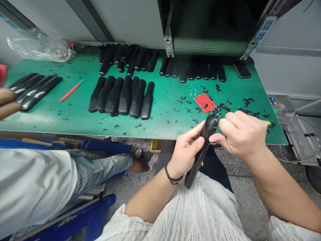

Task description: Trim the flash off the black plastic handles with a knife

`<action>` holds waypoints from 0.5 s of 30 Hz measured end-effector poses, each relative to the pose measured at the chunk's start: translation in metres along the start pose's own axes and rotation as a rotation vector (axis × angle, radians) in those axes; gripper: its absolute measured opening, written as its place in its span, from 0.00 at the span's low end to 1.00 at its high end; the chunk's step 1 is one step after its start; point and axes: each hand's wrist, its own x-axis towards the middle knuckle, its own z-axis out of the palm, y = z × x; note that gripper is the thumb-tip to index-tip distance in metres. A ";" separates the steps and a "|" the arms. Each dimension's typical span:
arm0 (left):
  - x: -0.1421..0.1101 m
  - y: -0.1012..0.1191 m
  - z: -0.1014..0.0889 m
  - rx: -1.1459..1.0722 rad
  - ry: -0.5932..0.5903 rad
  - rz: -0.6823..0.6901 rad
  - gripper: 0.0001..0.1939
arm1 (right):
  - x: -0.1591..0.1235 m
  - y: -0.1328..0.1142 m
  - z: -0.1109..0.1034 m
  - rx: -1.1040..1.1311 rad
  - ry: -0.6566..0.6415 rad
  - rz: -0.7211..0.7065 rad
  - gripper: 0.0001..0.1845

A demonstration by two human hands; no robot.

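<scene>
My left hand is wrapped round a long black plastic handle-shaped piece, tilted with its upper end over the table's front edge. Close to that upper end, my right hand is closed in a fist, thumb toward the piece. A thin-bladed knife seems to stick out of this fist against the piece; most of it is hidden by the fingers. A yellow tip shows just beyond the fist, and I cannot tell if it belongs to the knife. Curved black scraps lie behind the piece, beside a red square pad.
Similar black pieces lie in rows on the green table. A red craft knife and a phone also lie there. At left are a co-worker's hand, more black pieces and a plastic bag.
</scene>
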 end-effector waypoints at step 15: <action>0.014 -0.003 -0.002 -0.074 0.124 0.042 0.30 | -0.011 -0.040 0.014 0.186 -0.021 0.006 0.30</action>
